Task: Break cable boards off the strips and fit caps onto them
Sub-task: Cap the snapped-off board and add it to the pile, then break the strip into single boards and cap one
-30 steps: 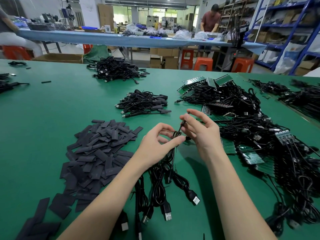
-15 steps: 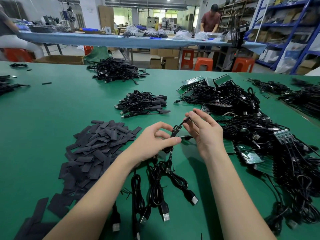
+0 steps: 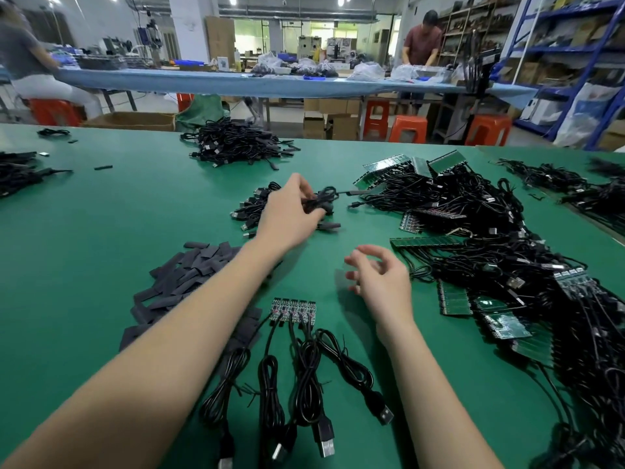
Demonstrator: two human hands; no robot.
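Matt green table (image 3: pixel 101 252), glossy cables (image 3: pixel 306 377)

The left arm stretches far forward and slightly to the right across the counter (image 3: pixel 84 252), bare from forearm to wrist. The left hand (image 3: pixel 291 214) is seen from the back, knuckles up, its fingers curled down and closed round a small bundle of black cable (image 3: pixel 323 201). The right arm comes in from the lower right, forearm angled up and to the left, and reaches less far. The right hand (image 3: pixel 380 279) hovers above the counter, holding nothing, its fingers loosely bent and spread, thumb toward the left.
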